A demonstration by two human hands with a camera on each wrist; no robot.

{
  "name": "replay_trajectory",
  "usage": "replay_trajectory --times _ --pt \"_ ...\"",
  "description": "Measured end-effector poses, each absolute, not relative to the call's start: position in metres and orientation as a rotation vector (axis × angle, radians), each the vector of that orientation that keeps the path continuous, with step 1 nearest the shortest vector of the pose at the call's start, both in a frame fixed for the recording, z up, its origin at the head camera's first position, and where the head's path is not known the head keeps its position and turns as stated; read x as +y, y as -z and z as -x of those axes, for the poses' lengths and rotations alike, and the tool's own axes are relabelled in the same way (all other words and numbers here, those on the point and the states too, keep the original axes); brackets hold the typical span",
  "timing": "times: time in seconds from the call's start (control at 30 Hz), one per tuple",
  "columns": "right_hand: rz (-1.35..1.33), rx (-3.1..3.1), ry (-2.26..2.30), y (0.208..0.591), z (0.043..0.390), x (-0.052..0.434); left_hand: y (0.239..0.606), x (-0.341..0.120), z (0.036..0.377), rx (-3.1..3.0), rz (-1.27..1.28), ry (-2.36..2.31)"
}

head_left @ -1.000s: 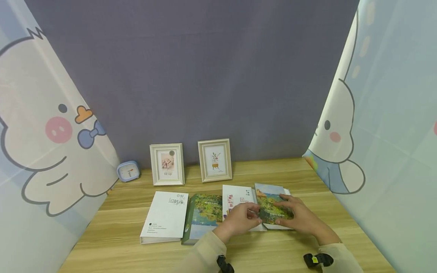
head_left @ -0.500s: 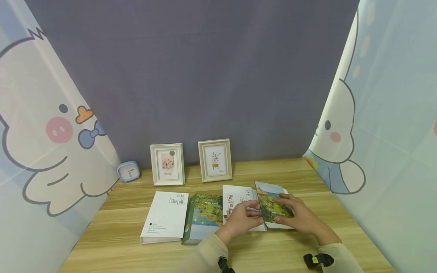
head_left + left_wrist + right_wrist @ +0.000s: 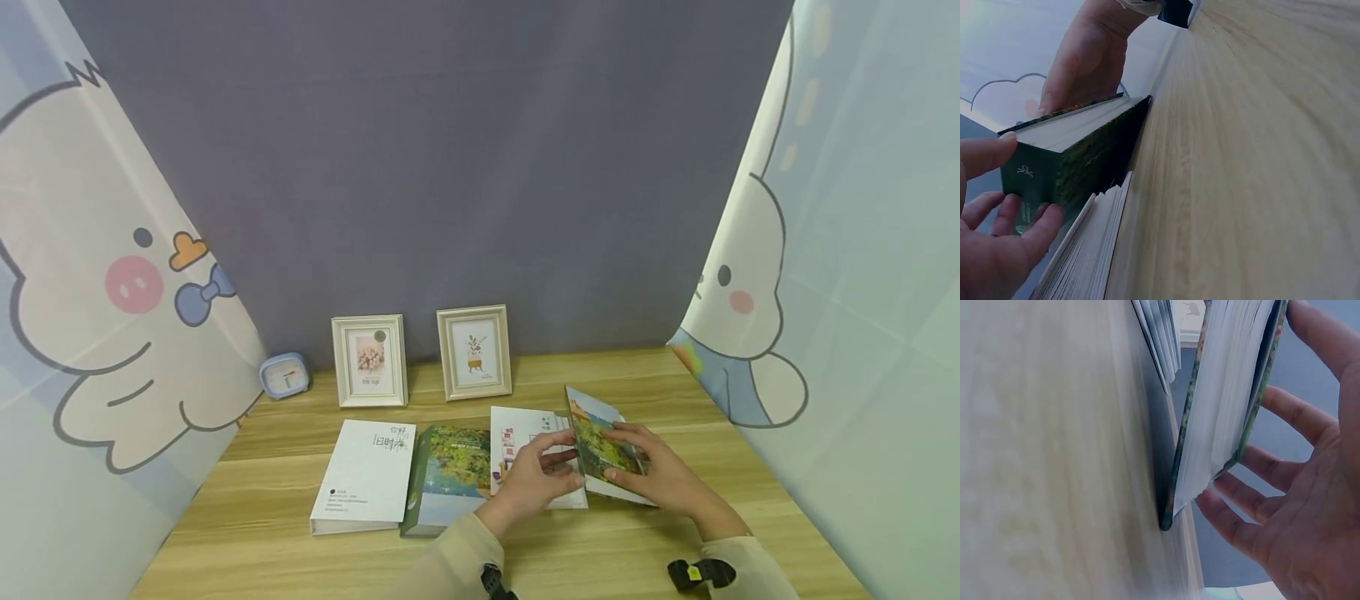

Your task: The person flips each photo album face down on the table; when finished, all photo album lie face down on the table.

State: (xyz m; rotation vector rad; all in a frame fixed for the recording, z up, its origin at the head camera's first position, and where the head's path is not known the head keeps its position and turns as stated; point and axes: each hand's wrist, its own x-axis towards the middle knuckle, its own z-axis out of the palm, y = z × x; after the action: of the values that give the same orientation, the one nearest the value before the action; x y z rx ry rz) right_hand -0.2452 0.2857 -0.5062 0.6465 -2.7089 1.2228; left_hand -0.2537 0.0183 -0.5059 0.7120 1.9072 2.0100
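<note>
A photo album (image 3: 596, 433) with a painted tree-and-sky cover stands tilted at the right of the row, its spine side raised off the table. My left hand (image 3: 528, 479) holds the green spine (image 3: 1029, 172), thumb at its upper edge and fingers lower down. On the opposite side, my right hand (image 3: 667, 479) holds the album, its thumb on the cover and fingertips at the page edges (image 3: 1222, 394). Beneath and beside my left hand lies a white album (image 3: 517, 417) with printed pictures, partly covered by that hand. Its page edges (image 3: 1094, 244) show in the left wrist view.
Further left lie another painted-cover album (image 3: 450, 467) and a white album with dark lettering (image 3: 363, 475). Behind them stand two picture frames (image 3: 369, 360) and a blue clock (image 3: 285, 376). Dark cloth (image 3: 450, 167) and printed side panels bound the wooden table (image 3: 585, 558).
The painted album at the right has tipped further up, spine side rising, between both hands. My left hand has shifted slightly with it; the other albums have stayed in place.
</note>
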Motion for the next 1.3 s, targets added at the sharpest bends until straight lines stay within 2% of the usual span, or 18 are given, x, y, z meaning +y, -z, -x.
replay_trajectory --times 0.8,1.1,1.3 --pt "-0.706 -2.618 -1.389 0.504 0.246 0.284 0.505 0.024 0.248 1.763 -0.593 -2.099" --pt "-0.722 -2.588 -1.313 0.502 0.246 0.285 0.497 0.025 0.249 1.807 -0.646 -2.075" --pt "-0.776 -2.52 -1.399 0.5 0.246 0.283 0.49 0.025 0.251 1.835 -0.791 -2.073"
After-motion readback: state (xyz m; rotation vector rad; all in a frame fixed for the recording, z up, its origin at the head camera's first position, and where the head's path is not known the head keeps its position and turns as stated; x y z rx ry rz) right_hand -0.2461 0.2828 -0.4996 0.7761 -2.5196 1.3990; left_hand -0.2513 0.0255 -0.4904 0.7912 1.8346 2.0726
